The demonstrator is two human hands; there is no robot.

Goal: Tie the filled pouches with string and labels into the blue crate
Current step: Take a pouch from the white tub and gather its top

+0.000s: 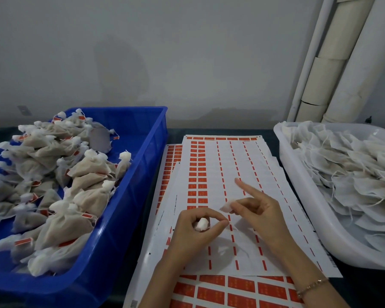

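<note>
Nearest the viewer lie overlapping label sheets point(231, 290), their orange-red stickers set under the hands so one can be taken without reaching. Over them, the left hand point(193, 232) has its fingers and thumb curled into a ring round the gathered neck of one pouch point(201, 224). That choke keeps the filling in and leaves the white tuft standing up to be bound. The bag's body below the fist is too blurred to make out.

Just to the right, the right hand point(262, 216) pinches a small white tab point(227, 206) between thumb and curled fingers, while its index finger points straight out, away from the pinch. Whether the tab is a label or a string end cannot be told. The tie looks to be in progress, not finished.

Further left, the blue crate point(142, 181) holds a heap of tied pouches point(87, 170) with red labels showing, so the held one belongs there next. To the right, a white tub point(307, 196) holds loose pouches point(353, 174) with trailing strings. Beyond stand a grey wall point(165, 52) and pale pipes point(333, 63).
</note>
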